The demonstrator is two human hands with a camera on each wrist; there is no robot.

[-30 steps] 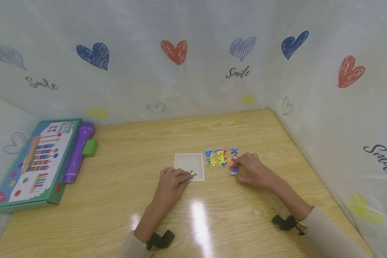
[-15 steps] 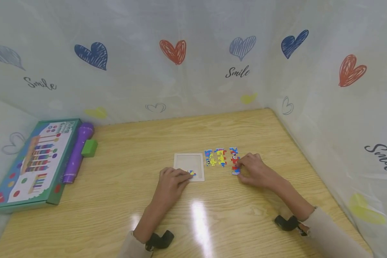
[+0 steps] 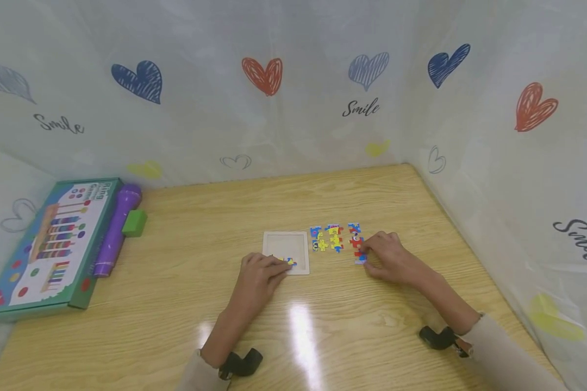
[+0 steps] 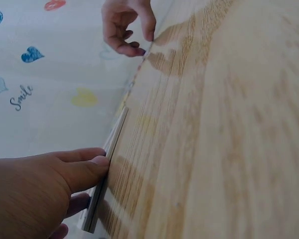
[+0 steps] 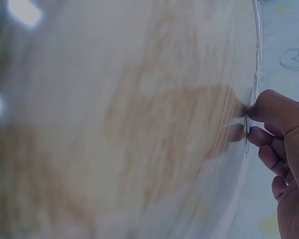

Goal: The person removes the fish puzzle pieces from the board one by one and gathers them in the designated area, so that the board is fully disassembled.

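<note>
In the head view, my left hand point(image 3: 257, 277) is at the near left of a square wooden puzzle tray point(image 3: 300, 234), its fingers reaching over the rim. The left wrist view has the thumb against the tray's side edge point(image 4: 120, 123). By the fingertips, a blue and yellow jigsaw piece point(image 3: 291, 262) lies inside the tray, partly hidden. To the right of the tray, my right hand point(image 3: 391, 260) pinches a blue and red jigsaw piece point(image 3: 360, 259) at the near end of the rightmost column. Thumb and finger meet at the tabletop in the right wrist view.
Other jigsaw pieces point(image 3: 335, 239) lie in columns between the tray and the right hand. At the far left are a green game box point(image 3: 54, 244), a purple microphone-shaped toy point(image 3: 117, 231) and a green block point(image 3: 135, 223). A heart-printed curtain point(image 3: 293, 125) borders the wooden table point(image 3: 215, 217).
My right hand has shifted slightly to the right, and the near piece of the rightmost column has slid right with it. The left hand stays at the tray.
</note>
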